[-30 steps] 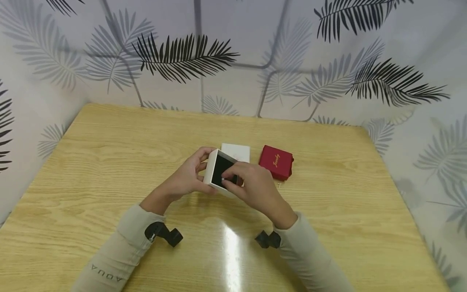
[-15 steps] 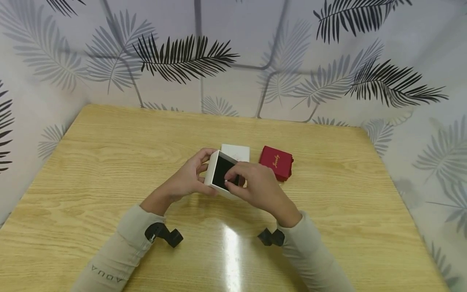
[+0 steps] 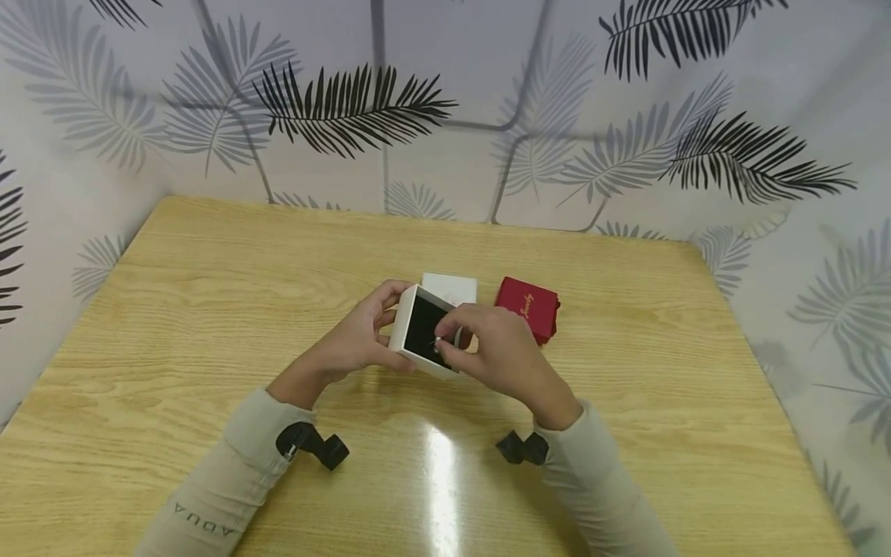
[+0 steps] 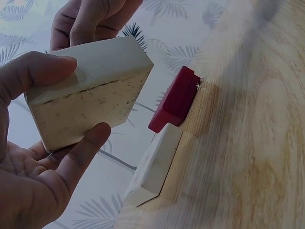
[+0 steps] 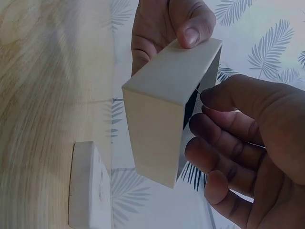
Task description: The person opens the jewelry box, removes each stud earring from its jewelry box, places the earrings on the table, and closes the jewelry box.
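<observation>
My left hand (image 3: 358, 334) grips a small white box (image 4: 90, 105) by its sides, fingers underneath and thumb along one wall. The box is held up over the table and tilted, its open side facing my right hand. A black lining (image 3: 423, 325) fills the inside. My right hand (image 3: 500, 348) pinches a tiny shiny stud earring (image 3: 437, 341) between thumb and index finger, right at the lining. Its thin pin shows against the black in the head view. The earring is mostly hidden by the fingertips.
Behind the held box a white box lid (image 3: 448, 287) lies on the wooden table (image 3: 244, 271). To its right sits a red jewelry box (image 3: 539, 298) with gold lettering. Beside the red box lie tiny star-shaped pieces (image 4: 200, 82). A leaf-patterned wall (image 3: 445, 170) borders the table.
My right hand has shifted slightly right and away from the lining with the earring, whose pin now shows more. It now covers more of the red box. My left hand and the box stay put.
</observation>
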The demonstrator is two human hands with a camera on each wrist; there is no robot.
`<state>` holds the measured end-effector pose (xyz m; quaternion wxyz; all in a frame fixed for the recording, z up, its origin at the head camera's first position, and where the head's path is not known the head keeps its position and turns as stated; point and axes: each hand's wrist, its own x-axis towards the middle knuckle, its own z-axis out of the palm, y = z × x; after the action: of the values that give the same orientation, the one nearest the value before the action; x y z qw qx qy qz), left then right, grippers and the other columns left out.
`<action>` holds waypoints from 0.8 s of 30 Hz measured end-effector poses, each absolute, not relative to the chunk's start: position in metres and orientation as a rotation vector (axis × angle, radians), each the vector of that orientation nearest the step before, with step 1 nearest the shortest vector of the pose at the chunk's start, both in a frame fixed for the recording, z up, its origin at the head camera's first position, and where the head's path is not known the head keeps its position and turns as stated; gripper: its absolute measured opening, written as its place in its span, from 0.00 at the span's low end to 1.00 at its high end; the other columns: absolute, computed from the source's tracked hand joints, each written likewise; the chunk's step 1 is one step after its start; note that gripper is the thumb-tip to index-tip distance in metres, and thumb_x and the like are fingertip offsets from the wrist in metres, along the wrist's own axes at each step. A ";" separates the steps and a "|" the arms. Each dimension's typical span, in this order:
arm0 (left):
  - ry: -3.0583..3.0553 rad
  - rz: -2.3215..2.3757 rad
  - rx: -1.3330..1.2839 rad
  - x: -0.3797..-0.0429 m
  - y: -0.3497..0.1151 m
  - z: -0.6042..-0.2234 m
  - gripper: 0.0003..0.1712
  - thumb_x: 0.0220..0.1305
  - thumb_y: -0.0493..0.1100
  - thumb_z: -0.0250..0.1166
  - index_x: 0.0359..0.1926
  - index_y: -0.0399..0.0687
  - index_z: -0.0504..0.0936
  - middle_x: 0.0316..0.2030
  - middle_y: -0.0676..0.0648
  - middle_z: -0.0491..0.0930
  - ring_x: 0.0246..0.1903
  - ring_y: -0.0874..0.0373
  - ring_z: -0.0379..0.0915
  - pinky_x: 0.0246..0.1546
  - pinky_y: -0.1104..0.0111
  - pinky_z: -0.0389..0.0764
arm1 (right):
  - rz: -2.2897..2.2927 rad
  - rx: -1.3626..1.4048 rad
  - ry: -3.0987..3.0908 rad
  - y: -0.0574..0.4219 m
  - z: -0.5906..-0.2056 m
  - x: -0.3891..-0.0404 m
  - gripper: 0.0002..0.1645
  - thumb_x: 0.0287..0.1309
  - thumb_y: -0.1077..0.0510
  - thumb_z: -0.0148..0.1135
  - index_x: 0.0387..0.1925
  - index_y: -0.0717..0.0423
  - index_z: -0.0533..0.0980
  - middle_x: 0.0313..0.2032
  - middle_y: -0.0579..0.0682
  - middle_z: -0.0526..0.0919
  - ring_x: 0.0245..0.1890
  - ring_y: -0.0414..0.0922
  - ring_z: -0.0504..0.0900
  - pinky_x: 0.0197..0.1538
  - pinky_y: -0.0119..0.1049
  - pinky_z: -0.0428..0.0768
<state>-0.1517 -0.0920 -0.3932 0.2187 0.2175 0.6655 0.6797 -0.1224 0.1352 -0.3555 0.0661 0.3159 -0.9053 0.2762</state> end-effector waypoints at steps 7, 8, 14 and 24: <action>1.870 1.883 0.580 -0.154 -0.095 -0.392 0.56 0.39 0.21 0.74 0.69 0.43 0.57 0.66 0.39 0.64 0.58 0.47 0.72 0.45 0.57 0.87 | 0.866 0.872 -2.719 0.151 -0.349 -0.126 0.04 0.56 0.59 0.70 0.34 0.52 0.83 0.31 0.45 0.87 0.28 0.39 0.81 0.31 0.31 0.79; 1.874 1.884 0.574 -0.154 -0.096 -0.392 0.56 0.38 0.21 0.75 0.69 0.43 0.58 0.66 0.39 0.64 0.58 0.47 0.72 0.45 0.57 0.87 | 0.879 0.856 -2.722 0.154 -0.347 -0.127 0.03 0.57 0.59 0.70 0.34 0.53 0.83 0.31 0.45 0.87 0.27 0.38 0.81 0.31 0.32 0.79; 1.861 1.899 0.570 -0.155 -0.099 -0.392 0.56 0.38 0.21 0.74 0.69 0.43 0.58 0.66 0.39 0.64 0.57 0.48 0.72 0.46 0.56 0.87 | 0.874 0.752 -2.803 0.179 -0.343 -0.133 0.04 0.58 0.58 0.69 0.35 0.53 0.84 0.27 0.45 0.85 0.28 0.38 0.79 0.34 0.34 0.78; 1.879 1.897 0.552 -0.155 -0.100 -0.392 0.57 0.38 0.20 0.74 0.70 0.42 0.57 0.67 0.39 0.64 0.58 0.47 0.72 0.48 0.55 0.86 | 0.736 0.654 -3.101 0.208 -0.352 -0.150 0.03 0.59 0.57 0.68 0.33 0.53 0.83 0.28 0.47 0.85 0.29 0.40 0.78 0.37 0.34 0.77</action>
<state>-0.1553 -0.0999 -0.3919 0.2060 0.1980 0.6745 0.6807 -0.1499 0.2083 -0.3515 -0.0559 0.2006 -0.9516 0.2258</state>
